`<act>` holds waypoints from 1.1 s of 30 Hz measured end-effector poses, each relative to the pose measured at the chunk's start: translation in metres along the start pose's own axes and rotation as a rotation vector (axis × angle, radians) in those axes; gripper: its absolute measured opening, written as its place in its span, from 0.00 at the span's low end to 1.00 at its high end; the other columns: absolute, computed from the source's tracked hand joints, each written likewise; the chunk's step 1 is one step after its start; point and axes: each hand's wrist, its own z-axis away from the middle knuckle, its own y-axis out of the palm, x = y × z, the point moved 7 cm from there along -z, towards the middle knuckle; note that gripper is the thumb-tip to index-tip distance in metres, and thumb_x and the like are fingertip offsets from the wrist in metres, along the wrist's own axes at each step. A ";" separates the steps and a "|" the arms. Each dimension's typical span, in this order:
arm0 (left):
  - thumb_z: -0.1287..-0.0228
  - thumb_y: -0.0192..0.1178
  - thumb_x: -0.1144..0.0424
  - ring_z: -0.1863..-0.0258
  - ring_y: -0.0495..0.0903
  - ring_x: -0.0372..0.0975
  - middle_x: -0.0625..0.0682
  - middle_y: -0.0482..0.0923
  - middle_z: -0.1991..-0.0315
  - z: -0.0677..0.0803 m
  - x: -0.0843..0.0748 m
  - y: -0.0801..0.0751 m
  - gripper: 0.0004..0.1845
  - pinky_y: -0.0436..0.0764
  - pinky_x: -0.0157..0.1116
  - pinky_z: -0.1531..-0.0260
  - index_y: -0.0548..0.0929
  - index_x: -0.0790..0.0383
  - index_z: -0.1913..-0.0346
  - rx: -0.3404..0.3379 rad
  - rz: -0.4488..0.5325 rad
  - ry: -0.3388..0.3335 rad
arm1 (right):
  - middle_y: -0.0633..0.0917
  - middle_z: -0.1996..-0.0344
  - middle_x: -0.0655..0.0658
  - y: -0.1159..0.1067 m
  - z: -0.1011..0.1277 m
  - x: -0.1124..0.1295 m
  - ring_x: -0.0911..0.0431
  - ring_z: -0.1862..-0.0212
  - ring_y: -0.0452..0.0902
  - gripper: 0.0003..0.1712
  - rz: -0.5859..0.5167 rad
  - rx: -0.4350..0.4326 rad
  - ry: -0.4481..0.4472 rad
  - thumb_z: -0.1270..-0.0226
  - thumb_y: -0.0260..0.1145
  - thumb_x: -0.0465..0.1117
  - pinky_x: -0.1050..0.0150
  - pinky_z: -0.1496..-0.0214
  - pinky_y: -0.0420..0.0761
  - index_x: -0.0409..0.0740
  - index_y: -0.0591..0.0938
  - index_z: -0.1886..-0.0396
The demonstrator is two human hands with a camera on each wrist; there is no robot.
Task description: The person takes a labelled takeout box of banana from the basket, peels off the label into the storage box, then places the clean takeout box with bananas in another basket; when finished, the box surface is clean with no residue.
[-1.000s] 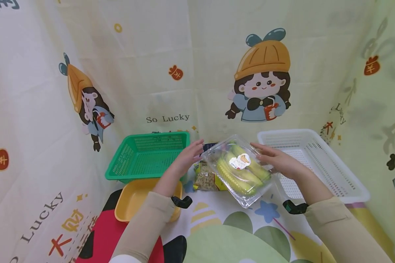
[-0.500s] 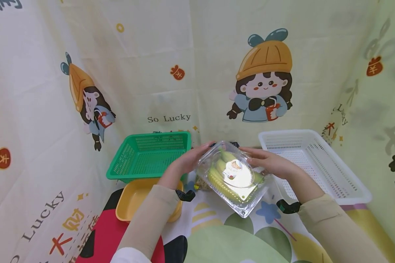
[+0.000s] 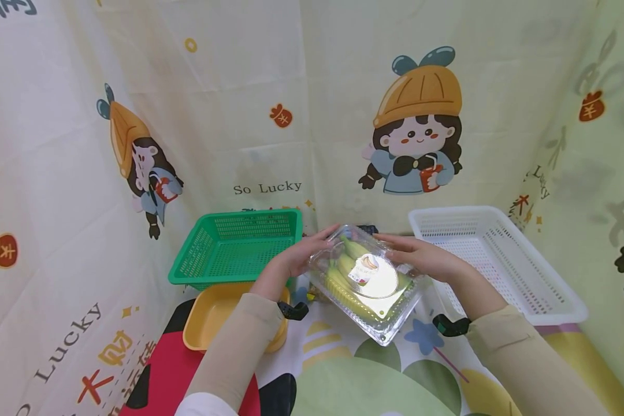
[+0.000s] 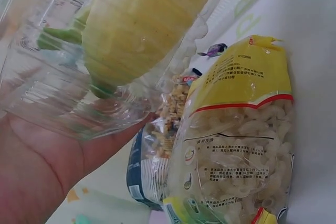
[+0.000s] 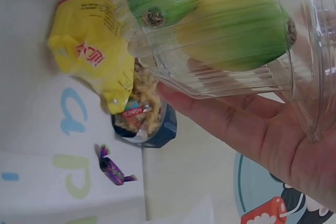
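A clear plastic clamshell box (image 3: 366, 283) with several green-husked corn cobs (image 3: 343, 263) and a round sticker on its lid hangs above the table between both hands. My left hand (image 3: 304, 254) lies flat against the box's left end, the palm (image 4: 37, 166) under the clear wall. My right hand (image 3: 411, 254) presses the right end, its fingers (image 5: 220, 114) lying straight along the plastic. Below the box lies a yellow bag of pasta (image 4: 236, 145), also seen in the right wrist view (image 5: 89, 51), next to a blue-rimmed snack pack (image 5: 144, 119).
A green mesh basket (image 3: 234, 248) stands at the back left and a white mesh basket (image 3: 494, 260) at the right. A yellow tray (image 3: 213, 315) sits under my left forearm. A small wrapped sweet (image 5: 111, 167) lies on the patterned cloth. Printed fabric walls enclose the table.
My left hand has come in from beside the green basket and now touches the box. The box has shifted a little left and now covers the pasta bag in the head view.
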 end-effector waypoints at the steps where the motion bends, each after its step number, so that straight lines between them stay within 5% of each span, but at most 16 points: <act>1: 0.32 0.58 0.46 0.22 0.48 0.47 0.41 0.48 0.21 0.000 0.000 -0.001 0.30 0.52 0.63 0.28 0.62 0.16 0.32 -0.009 0.004 0.000 | 0.61 0.24 0.45 0.000 0.000 0.000 0.39 0.31 0.67 0.32 0.006 -0.003 0.000 0.28 0.59 0.58 0.43 0.44 0.80 0.75 0.62 0.26; 11: 0.31 0.58 0.48 0.30 0.66 0.49 0.45 0.59 0.25 0.006 0.000 -0.007 0.29 0.76 0.50 0.40 0.64 0.19 0.31 -0.045 0.053 0.067 | 0.63 0.25 0.39 -0.004 0.000 -0.002 0.38 0.30 0.65 0.40 0.058 -0.061 0.044 0.30 0.58 0.63 0.37 0.39 0.75 0.68 0.55 0.22; 18: 0.29 0.56 0.49 0.32 0.71 0.50 0.47 0.54 0.22 0.018 0.005 -0.016 0.33 0.67 0.62 0.35 0.58 0.27 0.26 -0.172 0.135 0.096 | 0.52 0.22 0.39 -0.008 0.009 -0.005 0.33 0.26 0.58 0.40 -0.050 -0.148 0.003 0.25 0.52 0.60 0.36 0.36 0.73 0.61 0.50 0.20; 23: 0.31 0.58 0.51 0.33 0.72 0.50 0.48 0.61 0.25 0.027 0.009 -0.017 0.34 0.65 0.65 0.35 0.58 0.31 0.25 -0.299 0.272 0.124 | 0.48 0.21 0.39 -0.006 0.007 -0.012 0.31 0.25 0.52 0.42 -0.159 -0.220 0.005 0.25 0.50 0.63 0.39 0.36 0.75 0.64 0.43 0.19; 33: 0.32 0.58 0.45 0.34 0.71 0.47 0.45 0.60 0.25 0.045 0.015 -0.004 0.34 0.75 0.54 0.42 0.58 0.24 0.27 -0.436 0.293 0.138 | 0.44 0.19 0.42 -0.001 -0.003 -0.014 0.33 0.22 0.46 0.42 -0.261 -0.319 0.009 0.23 0.47 0.62 0.33 0.30 0.63 0.65 0.39 0.19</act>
